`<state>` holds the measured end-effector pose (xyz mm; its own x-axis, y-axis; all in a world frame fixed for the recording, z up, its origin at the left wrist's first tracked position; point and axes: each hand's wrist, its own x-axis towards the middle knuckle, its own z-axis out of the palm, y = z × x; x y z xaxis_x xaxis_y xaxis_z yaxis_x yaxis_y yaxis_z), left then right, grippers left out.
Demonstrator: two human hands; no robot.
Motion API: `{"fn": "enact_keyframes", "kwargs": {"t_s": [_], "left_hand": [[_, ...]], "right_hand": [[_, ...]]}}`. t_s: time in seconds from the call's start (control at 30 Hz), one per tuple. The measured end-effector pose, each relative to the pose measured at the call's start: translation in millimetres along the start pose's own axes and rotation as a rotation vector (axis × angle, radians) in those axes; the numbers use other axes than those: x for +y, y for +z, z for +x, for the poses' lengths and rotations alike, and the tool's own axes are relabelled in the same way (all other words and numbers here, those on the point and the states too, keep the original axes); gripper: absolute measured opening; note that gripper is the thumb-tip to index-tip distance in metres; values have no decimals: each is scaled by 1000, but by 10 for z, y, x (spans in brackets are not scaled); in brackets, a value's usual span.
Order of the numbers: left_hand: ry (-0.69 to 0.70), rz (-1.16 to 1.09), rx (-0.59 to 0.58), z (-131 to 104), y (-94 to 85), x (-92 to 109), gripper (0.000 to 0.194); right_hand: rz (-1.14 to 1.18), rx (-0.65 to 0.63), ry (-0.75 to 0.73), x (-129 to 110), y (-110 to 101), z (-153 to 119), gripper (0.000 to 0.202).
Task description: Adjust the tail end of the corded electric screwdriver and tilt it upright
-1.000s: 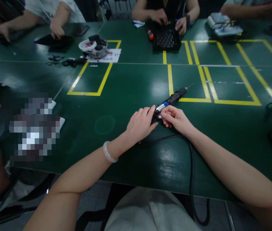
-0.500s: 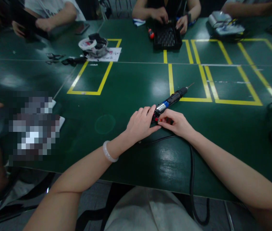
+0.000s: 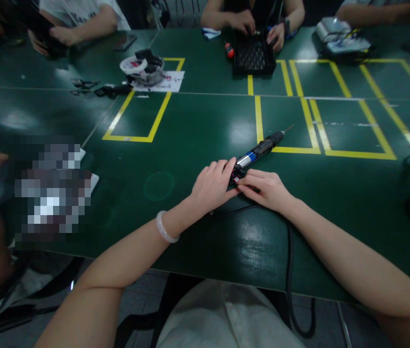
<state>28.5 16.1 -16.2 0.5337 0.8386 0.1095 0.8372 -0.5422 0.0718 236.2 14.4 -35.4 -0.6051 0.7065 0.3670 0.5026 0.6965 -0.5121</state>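
An electric screwdriver (image 3: pixel 252 155) with a black front, a silver and blue middle and a thin bit lies slantwise on the green table, its tip pointing to the far right. My left hand (image 3: pixel 212 186) is closed around its near end. At that end the casing looks opened, and small red parts (image 3: pixel 236 179) show between my hands. My right hand (image 3: pixel 265 188) pinches at these parts with thumb and fingertips; what exactly sits between them is too small to make out. A black cable (image 3: pixel 289 256) runs beneath my right wrist and over the table's front edge.
Across the table a person works over a black tray (image 3: pixel 254 60) of small parts beside a red screwdriver (image 3: pixel 229 50). Tape rolls (image 3: pixel 141 67) lie on paper at the back left, near pliers (image 3: pixel 83 83). Yellow tape (image 3: pixel 295 150) marks boxes. Another person's arm is at left.
My right hand's fingers have straightened and shifted slightly at the red parts. My left hand keeps its hold, and the electric screwdriver stays in place.
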Motion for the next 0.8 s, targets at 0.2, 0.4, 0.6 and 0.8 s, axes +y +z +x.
{"fn": "enact_keyframes", "kwargs": {"t_s": [0.2, 0.4, 0.6, 0.8], "left_hand": [[-25, -1, 9, 13, -8, 31, 67], [-50, -5, 10, 27, -14, 59, 59], [-61, -7, 1, 28, -5, 42, 59], [-88, 18, -20, 63, -24, -95, 60]], "right_hand": [[175, 45, 89, -14, -19, 24, 26], [746, 223, 409, 119, -9, 54, 31], [996, 303, 490, 222, 7, 70, 30], [993, 280, 497, 222, 1, 85, 30]]}}
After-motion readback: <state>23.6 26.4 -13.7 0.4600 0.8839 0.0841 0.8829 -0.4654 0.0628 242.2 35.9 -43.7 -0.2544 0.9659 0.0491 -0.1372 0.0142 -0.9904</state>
